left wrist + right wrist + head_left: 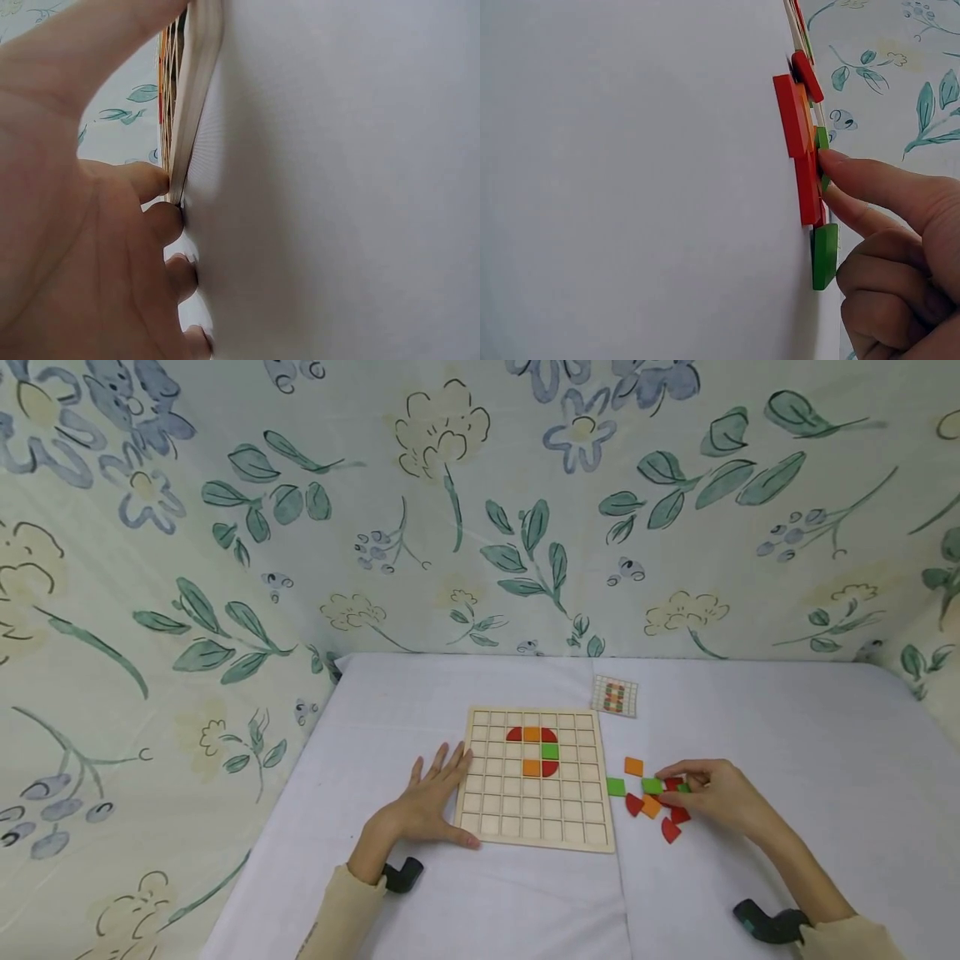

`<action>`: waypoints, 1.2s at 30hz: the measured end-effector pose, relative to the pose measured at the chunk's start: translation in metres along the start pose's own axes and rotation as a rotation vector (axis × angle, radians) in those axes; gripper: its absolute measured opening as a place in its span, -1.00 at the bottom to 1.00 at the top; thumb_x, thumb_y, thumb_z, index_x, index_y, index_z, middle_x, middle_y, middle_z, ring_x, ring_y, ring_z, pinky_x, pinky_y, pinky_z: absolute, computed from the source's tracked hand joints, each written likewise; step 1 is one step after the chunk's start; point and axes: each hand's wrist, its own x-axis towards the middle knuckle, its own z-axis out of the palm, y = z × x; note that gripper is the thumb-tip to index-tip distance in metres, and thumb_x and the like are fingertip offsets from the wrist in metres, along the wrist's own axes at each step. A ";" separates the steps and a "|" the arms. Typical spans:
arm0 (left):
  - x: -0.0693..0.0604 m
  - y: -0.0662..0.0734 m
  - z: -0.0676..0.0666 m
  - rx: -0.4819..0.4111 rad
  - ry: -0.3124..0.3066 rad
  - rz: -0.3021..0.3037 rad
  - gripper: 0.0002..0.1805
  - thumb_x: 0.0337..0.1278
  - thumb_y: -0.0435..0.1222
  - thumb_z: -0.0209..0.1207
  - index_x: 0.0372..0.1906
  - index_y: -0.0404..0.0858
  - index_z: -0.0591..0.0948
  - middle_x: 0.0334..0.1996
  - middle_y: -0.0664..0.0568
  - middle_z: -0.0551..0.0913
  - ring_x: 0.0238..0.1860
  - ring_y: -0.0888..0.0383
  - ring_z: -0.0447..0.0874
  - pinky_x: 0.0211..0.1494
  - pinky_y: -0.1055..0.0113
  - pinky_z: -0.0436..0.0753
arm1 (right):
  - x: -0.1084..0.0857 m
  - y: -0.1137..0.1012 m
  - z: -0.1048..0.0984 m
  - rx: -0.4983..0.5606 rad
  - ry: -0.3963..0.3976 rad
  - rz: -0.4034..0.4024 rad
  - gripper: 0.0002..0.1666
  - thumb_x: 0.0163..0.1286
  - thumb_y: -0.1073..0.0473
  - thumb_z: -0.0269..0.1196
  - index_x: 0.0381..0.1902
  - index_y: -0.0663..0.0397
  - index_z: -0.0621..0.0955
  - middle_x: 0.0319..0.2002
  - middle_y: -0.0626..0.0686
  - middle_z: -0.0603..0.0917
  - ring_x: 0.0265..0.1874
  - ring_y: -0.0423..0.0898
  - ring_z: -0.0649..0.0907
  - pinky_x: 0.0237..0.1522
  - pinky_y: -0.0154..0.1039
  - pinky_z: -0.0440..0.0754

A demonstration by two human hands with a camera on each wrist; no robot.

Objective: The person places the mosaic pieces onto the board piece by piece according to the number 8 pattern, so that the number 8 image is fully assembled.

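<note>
My left hand [425, 804] is spread at the left edge of a wooden grid board [502, 818], its fingertips against that side and its thumb at the near left corner. In the left wrist view the board's pale side [196, 82] runs past the thumb. Red rounded tiles [550, 768], orange square tiles [532, 734] and one green square tile [550, 751] fill some cells. Right of the board, my right hand [723, 797] pinches a green square tile [651, 786] between thumb and index finger. In the right wrist view this green tile [823, 139] is partly hidden by the thumb.
Around the right hand lie loose tiles: an orange square [633, 766], a green square [616, 787] beside the board's edge, and several red quarter-rounds [671, 831]. A small pattern card [615, 696] lies behind the board's far right corner. Floral cloth [450, 593] hangs behind the white-covered table [540, 902].
</note>
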 end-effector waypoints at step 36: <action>-0.002 0.001 -0.001 -0.013 -0.004 0.017 0.53 -0.18 0.26 0.54 0.70 -0.21 -0.20 0.71 -0.08 -0.35 0.70 -0.19 -0.52 0.63 -0.38 -0.41 | 0.017 -0.013 0.005 -0.010 0.088 -0.010 -0.57 0.26 0.09 0.50 0.00 0.24 0.75 -0.64 -0.04 0.35 -0.58 -0.11 0.40 -0.62 -0.33 0.30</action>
